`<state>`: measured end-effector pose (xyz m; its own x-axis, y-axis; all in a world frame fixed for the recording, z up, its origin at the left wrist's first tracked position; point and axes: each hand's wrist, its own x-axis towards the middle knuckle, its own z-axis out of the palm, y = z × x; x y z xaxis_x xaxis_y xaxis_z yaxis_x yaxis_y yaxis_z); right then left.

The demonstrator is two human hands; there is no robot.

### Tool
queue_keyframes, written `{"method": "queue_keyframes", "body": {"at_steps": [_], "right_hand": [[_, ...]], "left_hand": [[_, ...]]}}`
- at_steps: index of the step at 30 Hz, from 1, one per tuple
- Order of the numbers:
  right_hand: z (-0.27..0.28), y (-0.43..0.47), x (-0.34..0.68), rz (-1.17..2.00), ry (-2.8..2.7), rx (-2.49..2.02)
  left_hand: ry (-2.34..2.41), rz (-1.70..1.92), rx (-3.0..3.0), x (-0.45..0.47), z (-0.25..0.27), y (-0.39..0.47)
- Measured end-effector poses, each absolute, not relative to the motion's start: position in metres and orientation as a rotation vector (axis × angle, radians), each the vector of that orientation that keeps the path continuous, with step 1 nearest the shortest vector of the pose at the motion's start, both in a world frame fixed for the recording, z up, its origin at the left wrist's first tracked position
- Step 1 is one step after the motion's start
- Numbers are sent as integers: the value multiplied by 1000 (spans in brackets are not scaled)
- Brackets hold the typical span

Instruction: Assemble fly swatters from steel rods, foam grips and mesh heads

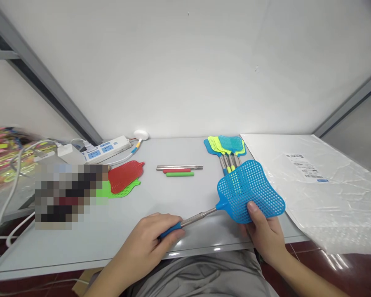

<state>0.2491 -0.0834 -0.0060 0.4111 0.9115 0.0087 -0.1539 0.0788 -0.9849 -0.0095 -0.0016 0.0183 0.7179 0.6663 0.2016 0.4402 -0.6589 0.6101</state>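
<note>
A blue fly swatter is hanging in both hands over the near part of the grey table; its long axis is running left to right, slanting gently away from the person toward the right; the blue handle is pointing left and nearer the body, the metal shaft is leading rightward, and the mesh head is pointing right, its broad face turning up toward the camera.

The left hand is gripping the handle, its fingers curling over it and its thumb lying along the near side; the right hand is pinching the head's lower edge, the thumb pressing on the face while the other fingers are mostly hiding behind.

Beyond the head, a bundle of swatters is lying, heads toward the wall; metal rods, a red sleeve and a green sleeve are lying crosswise mid-table; a red head is overlapping a green head on the left.
</note>
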Motion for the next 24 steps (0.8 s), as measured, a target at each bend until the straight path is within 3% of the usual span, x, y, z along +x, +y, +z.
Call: {"method": "queue_keyframes", "body": {"at_steps": [24], "right_hand": [[2,-86,250,947,-965,-1376]], "left_hand": [[819,539,2487,-9,17,-7]]}}
